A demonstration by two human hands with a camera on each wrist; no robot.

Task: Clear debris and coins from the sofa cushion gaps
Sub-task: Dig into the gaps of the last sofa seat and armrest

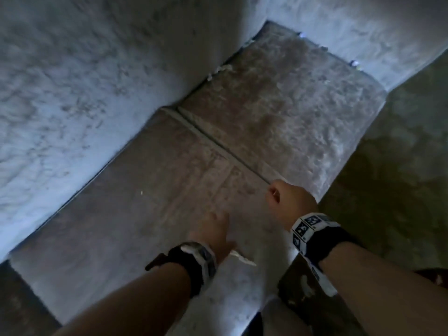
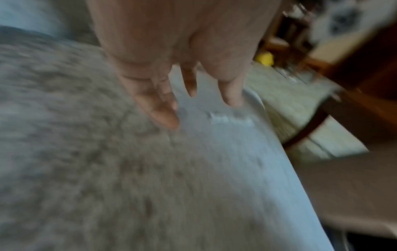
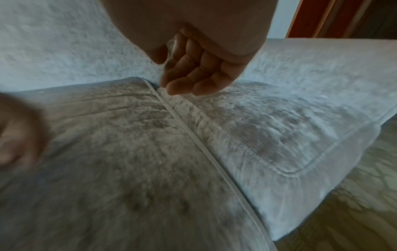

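Observation:
Two grey velvet seat cushions meet at a narrow gap [image 1: 218, 144] [image 3: 193, 141] running diagonally back to the backrest. My left hand [image 1: 214, 226] [image 2: 189, 84] hovers over the near cushion with fingers straight, holding nothing. A white scrap [image 1: 243, 258] [image 2: 232, 118] lies on the cushion's front edge, just beside its thumb. My right hand [image 1: 288, 200] [image 3: 193, 73] is curled above the front end of the gap, and I see nothing in it. More white scraps [image 1: 218, 69] and small bluish bits [image 1: 355, 63] sit along the cushion's back and side gaps.
The grey backrest [image 1: 97, 81] rises at the left and the armrest [image 1: 363, 32] at the far right. Patterned carpet [image 1: 400, 166] lies right of the sofa. Wooden furniture [image 2: 354, 84] and a yellow object [image 2: 265, 58] stand beyond the cushion edge.

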